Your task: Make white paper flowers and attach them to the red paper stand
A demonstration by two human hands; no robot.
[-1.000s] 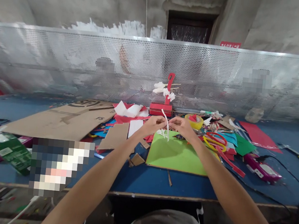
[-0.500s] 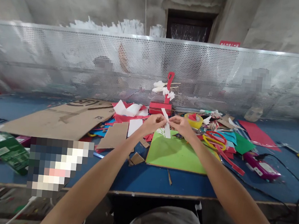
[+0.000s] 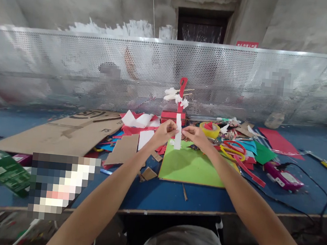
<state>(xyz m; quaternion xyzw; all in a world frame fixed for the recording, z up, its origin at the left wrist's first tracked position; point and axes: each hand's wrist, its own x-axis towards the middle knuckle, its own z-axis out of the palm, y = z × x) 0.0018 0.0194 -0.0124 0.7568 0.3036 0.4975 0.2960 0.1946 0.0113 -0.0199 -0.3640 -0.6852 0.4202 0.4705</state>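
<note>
A narrow white paper strip (image 3: 177, 141) stands upright between my two hands, above a light green board (image 3: 194, 166). My left hand (image 3: 165, 133) is closed, pinching the strip by its left edge. Close to the strip's right edge is my right hand (image 3: 196, 136), thumb and fingertips pressed together; whether it grips anything is too small to make out. Behind the strip stands a red box-like base (image 3: 171, 118) with a red hooked upright (image 3: 182, 87). White flower-like pieces (image 3: 178, 98) on thin sticks are at the upright.
Cardboard (image 3: 61, 134) covers the left side. Yellow tape (image 3: 209, 130), scissors with red and yellow handles (image 3: 233, 150) and paper scraps lie to the right. A purple device (image 3: 284, 176) with a black cord sits farther right. A perforated metal screen (image 3: 231, 82) rises behind the table.
The strip has gone from tilted to nearly straight upright. My right fingertips have shifted from the strip's middle to just beside its right edge. The whole view has shifted slightly.
</note>
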